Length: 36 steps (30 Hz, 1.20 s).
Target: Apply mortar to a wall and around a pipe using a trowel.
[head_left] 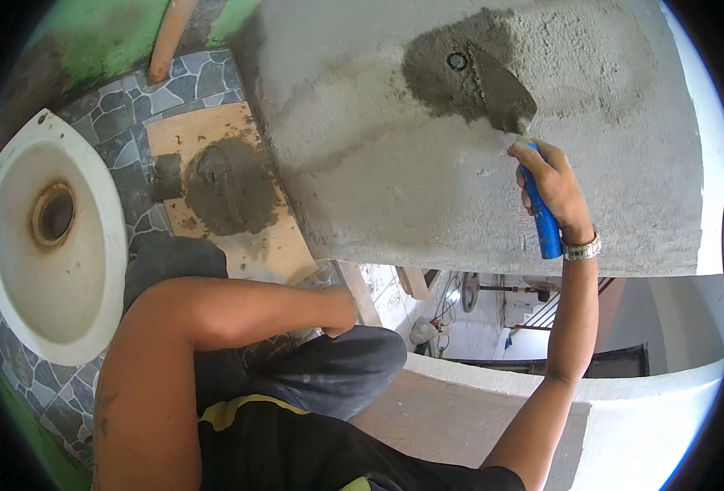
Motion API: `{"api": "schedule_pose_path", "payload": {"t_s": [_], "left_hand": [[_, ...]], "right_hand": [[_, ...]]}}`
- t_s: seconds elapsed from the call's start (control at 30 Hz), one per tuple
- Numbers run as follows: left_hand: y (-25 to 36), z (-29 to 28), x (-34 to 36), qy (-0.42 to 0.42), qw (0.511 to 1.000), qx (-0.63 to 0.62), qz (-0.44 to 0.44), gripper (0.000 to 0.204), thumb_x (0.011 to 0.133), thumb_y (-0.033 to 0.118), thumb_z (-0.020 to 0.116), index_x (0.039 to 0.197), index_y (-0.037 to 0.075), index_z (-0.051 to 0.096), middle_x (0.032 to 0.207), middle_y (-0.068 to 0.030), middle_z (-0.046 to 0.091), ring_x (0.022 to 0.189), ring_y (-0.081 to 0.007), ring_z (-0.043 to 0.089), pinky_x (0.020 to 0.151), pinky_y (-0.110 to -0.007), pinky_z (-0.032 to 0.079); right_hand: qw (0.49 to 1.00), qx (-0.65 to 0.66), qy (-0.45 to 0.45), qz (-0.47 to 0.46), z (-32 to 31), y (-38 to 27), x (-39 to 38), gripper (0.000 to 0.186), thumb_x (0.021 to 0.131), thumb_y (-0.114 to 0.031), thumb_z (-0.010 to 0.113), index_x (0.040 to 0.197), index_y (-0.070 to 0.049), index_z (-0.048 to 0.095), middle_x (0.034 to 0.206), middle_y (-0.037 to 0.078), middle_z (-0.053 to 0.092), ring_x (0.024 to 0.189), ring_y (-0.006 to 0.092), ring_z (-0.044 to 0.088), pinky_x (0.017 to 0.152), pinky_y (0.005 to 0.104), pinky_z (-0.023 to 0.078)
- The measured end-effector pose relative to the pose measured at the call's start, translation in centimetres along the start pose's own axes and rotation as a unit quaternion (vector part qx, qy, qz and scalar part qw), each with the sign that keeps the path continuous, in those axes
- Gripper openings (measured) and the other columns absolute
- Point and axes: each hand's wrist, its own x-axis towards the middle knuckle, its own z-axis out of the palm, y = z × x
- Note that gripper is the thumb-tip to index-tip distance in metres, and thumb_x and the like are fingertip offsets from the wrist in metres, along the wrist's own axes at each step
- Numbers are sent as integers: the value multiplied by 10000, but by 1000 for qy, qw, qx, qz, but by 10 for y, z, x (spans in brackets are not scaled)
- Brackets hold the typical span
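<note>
Against gray cement [395,192]: right hand [554,182] is gripping a blue-handled trowel [505,92], blade flat, seemingly for full mortar [434,72] contact; left hand [340,312] is resting kneeside, contents unclear.

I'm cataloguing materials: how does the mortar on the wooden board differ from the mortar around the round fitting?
The board mortar is heaped in a mound; the fitting mortar is spread around the round fitting. The trowel is at the fitting mortar, while the board mortar lies away from it. Both are grey and look damp.
</note>
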Motion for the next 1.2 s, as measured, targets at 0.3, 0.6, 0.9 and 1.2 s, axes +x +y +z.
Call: {"api": "schedule_pose_path", "payload": {"t_s": [0.3, 0.6, 0.9, 1.2], "left_hand": [[-2, -5, -19, 53, 998, -41, 9, 290, 615, 126, 751, 900, 108, 802, 979, -144, 762, 916, -306, 732, 730, -439, 573], [0, -2, -4, 11, 1000, 4, -5, 307, 672, 192, 761, 967, 110, 794, 988, -114, 765, 899, -285, 733, 705, -451, 571], [-1, 5, 8, 23, 1000, -1, -2, 269, 648, 141, 776, 915, 137, 807, 965, -112, 766, 918, -298, 729, 751, -449, 569], [-2, -4, 7, -2, 1000, -26, -18, 285, 641, 127, 779, 925, 132, 808, 983, -124, 766, 910, -314, 729, 745, -471, 571]], "right_hand": [[996, -25, 82, -2, -21, -12, -21, 374, 990, -374, 592, 1021, -4, 643, 670, 35, 582, 476, 112, 572, 426, 265, 447], [987, -152, -53, -2, 20, -6, -38, 368, 980, -312, 614, 1005, 54, 642, 616, 115, 601, 481, 212, 644, 446, 344, 486], [933, -306, 73, -174, -16, -12, -39, 348, 997, -265, 588, 983, 79, 638, 613, 178, 629, 484, 283, 664, 462, 376, 518], [963, -267, -20, -6, 28, -24, -32, 381, 996, -279, 576, 976, 95, 641, 632, 218, 646, 510, 305, 681, 517, 399, 555]]}}
